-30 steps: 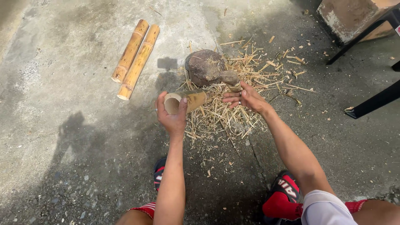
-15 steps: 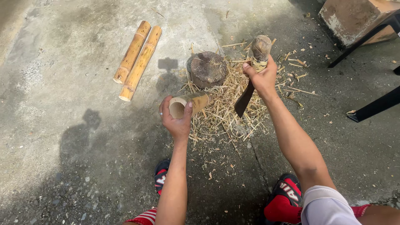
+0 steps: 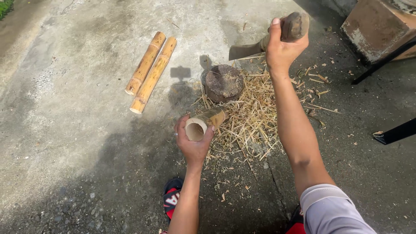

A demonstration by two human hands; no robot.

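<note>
Left hand [image 3: 193,145]: fingers wrapped around a short hollow bamboo tube [image 3: 204,123], open end facing up, held low just in front of the block.
Right hand [image 3: 282,45]: fist closed on the wooden handle of a broad-bladed chopping knife [image 3: 260,42], raised above the straw.
Chopping block: round dark wooden stump [image 3: 223,82], nothing on top of it.
Litter: pale dry bamboo shavings [image 3: 255,112] spread around the stump.
Spare stock: two long yellow bamboo poles [image 3: 149,71] lying side by side, touching, well left of the stump.
Far right: rusty brown box [image 3: 375,28] and black metal chair legs [image 3: 396,132].
Ground: grey concrete floor [image 3: 65,130].

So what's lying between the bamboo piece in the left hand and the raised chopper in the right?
In the head view, between the bamboo piece and the chopper sits a round wooden block on straw.
</note>
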